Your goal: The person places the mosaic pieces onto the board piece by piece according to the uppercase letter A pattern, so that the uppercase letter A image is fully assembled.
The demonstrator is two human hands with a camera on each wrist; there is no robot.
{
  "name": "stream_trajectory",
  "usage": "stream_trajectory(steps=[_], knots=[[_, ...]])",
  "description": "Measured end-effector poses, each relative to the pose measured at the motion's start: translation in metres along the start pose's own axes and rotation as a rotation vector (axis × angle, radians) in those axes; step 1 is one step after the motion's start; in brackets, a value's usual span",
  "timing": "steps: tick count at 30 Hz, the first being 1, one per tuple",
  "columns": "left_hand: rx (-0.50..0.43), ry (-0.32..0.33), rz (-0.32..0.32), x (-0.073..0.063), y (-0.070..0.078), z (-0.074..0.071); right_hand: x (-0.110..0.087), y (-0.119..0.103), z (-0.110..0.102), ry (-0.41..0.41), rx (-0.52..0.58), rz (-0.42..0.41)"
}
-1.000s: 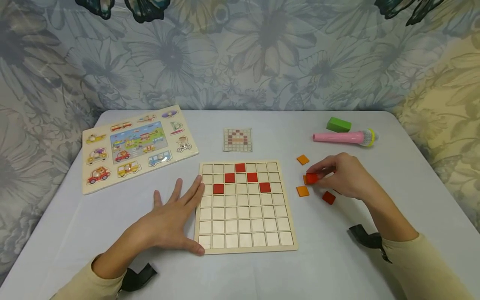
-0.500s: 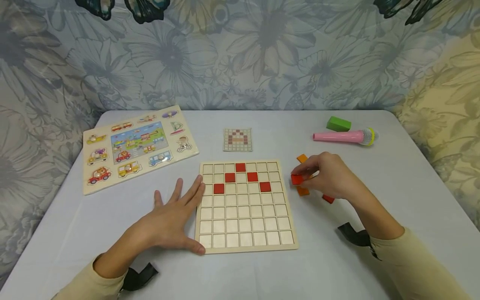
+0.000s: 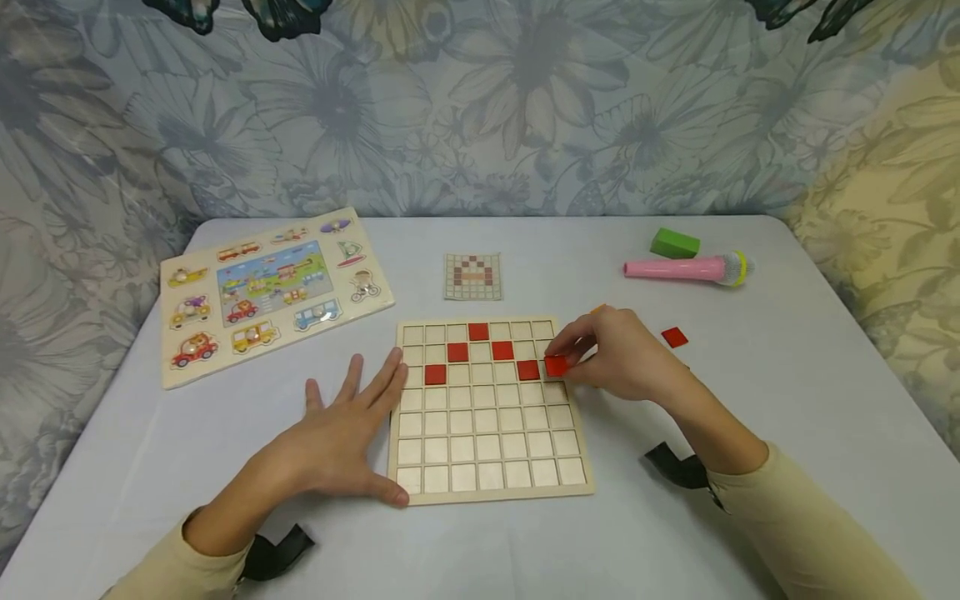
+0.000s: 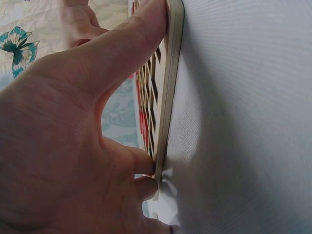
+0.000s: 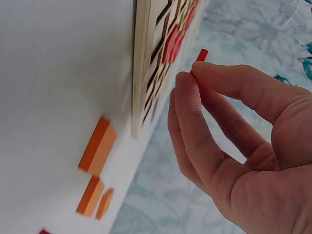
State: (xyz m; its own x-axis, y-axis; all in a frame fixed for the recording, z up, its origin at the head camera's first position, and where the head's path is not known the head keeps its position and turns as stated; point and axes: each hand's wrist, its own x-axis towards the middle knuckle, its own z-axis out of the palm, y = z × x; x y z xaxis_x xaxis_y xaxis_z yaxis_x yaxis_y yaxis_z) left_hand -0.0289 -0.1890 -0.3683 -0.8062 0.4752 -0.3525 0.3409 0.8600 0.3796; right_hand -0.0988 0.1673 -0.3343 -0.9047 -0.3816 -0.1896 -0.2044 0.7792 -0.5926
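Note:
In the head view my right hand (image 3: 626,354) pinches a red square tile (image 3: 556,366) between thumb and fingertips, over the right edge of a wooden grid board (image 3: 487,498). The right wrist view shows that tile (image 5: 202,54) edge-on, raised off the board. Several red tiles (image 3: 528,370) lie in the board's cells in a peaked shape. My left hand (image 3: 330,454) is spread along the board's left side, its thumb at the near corner and fingertips at the upper edge. In the left wrist view the thumb (image 4: 131,41) lies over the board's rim.
Orange tiles (image 5: 97,146) lie right of the board, mostly hidden by my right hand in the head view. A loose red tile (image 3: 675,337) lies farther right. Behind stand a small pattern card (image 3: 472,277), a vehicle puzzle (image 3: 277,275), a pink toy microphone (image 3: 675,269) and a green block (image 3: 675,243).
My right hand has carried the red tile leftward from beside the loose tiles to over the board's right edge. A red tile behind the hand has come into sight. My left hand stays put.

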Motion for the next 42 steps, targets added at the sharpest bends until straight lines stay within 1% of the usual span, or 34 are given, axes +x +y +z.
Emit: stream_trajectory(steps=[7, 15, 23, 31, 42], knots=[[0.008, 0.006, 0.003, 0.000, 0.000, 0.000, 0.004, -0.007, 0.011, -0.027, 0.037, -0.033], [0.018, 0.005, -0.005, 0.000, -0.001, 0.000, 0.006, -0.014, 0.019, -0.064, 0.046, -0.016], [0.015, 0.002, -0.007, 0.000, -0.002, 0.001, 0.007, -0.016, 0.025, -0.087, 0.034, -0.028], [0.021, -0.001, -0.008, 0.000, -0.001, 0.000, 0.008, -0.015, 0.029, -0.092, 0.014, -0.038], [0.020, 0.000, -0.009, 0.000, -0.001, 0.001, 0.006, -0.016, 0.032, -0.076, -0.012, -0.061]])
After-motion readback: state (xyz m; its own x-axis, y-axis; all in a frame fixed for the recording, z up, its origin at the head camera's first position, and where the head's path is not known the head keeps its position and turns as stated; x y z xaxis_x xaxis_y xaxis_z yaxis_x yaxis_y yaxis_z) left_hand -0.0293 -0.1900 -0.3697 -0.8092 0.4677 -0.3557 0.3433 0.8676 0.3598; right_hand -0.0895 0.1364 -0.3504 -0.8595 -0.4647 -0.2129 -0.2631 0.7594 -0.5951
